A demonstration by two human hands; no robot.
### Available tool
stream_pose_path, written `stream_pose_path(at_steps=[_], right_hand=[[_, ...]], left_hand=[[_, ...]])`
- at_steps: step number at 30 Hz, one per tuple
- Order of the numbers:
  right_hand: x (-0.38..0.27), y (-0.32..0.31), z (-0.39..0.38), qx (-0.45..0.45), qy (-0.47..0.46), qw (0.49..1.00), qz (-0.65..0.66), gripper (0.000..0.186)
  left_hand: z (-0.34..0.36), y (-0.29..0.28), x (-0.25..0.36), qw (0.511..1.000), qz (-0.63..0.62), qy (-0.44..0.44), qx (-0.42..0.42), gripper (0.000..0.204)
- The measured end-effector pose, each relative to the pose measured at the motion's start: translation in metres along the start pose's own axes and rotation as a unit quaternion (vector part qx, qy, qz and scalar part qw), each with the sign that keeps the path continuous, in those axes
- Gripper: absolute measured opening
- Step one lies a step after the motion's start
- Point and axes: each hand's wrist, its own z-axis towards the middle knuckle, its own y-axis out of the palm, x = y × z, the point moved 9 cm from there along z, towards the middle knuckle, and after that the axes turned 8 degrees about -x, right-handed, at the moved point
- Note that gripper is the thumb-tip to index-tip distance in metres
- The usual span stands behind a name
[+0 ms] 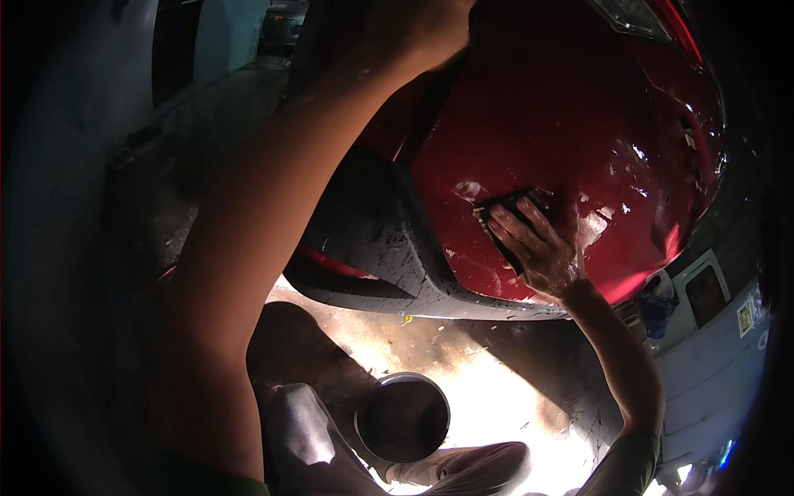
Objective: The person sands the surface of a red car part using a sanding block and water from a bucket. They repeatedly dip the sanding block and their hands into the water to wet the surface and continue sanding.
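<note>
The red car body (529, 107) fills the upper middle, streaked with wet suds, above a dark grey lower trim (356, 215). My right hand (533, 244) presses a dark pad (518, 204) flat on the red paint near the trim's edge, its fingers over the pad. My left arm reaches up across the left side; my left hand (422, 29) is at the top edge of the view against the car, its fingers hidden. Below the car a dark round bucket (401, 417) stands on the floor, beside my legs.
My bent legs (302, 426) are on the sunlit concrete floor (488, 380). A pale wall (207, 37) is at the upper left. At the right are a white framed panel (715, 277) and a grey surface (703, 388). A lamp (633, 16) sits in the car's upper corner.
</note>
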Motion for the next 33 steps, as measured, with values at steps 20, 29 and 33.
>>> stream_pose_path(at_steps=[20, 29, 33], right_hand=[[-0.035, -0.014, 0.058, 0.001, 0.004, 0.999, 0.054, 0.069], [0.017, -0.058, 0.096, 0.165, 0.154, 0.964, 0.14, 0.056], [-0.011, -0.035, 0.081, 0.059, 0.007, 0.995, 0.082, 0.057]], left_hand=[[-0.001, -0.002, 0.004, 0.999, -0.042, 0.01, -0.016, 0.026], [-0.009, -0.006, -0.007, 1.0, -0.021, 0.012, -0.018, 0.026], [-0.007, 0.0, -0.001, 1.0, -0.01, 0.009, -0.002, 0.026]])
